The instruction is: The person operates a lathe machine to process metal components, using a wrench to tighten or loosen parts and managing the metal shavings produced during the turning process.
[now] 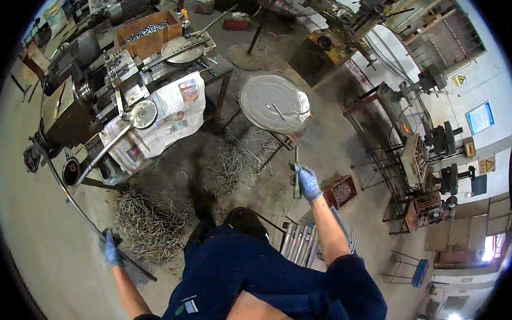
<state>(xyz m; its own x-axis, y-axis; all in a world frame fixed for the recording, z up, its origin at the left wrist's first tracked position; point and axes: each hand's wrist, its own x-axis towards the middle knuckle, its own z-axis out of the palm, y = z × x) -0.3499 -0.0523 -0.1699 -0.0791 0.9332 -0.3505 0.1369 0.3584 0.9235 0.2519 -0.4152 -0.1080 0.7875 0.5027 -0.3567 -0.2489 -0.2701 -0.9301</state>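
Observation:
My left hand (112,250), in a blue glove, is closed around a long dark metal bar (84,216). The bar slants from the machine (71,117) on the left down past my hand toward the floor. In front of me on the right, my gloved right hand (307,183) is closed on a narrow grey metal tool (296,187). A thin end of the tool points away from me, and my fingers hide part of it. Beyond that hand stands a round perforated metal disc (264,95) on a legged stand, with a short rod lying on it.
Metal shavings (149,227) are heaped between my left hand and my legs. Newspaper (179,109) covers part of the machine bench. Near my right arm are a reddish box of small parts (340,191) and several metal bars (299,240). Drill presses (445,138) line the right wall.

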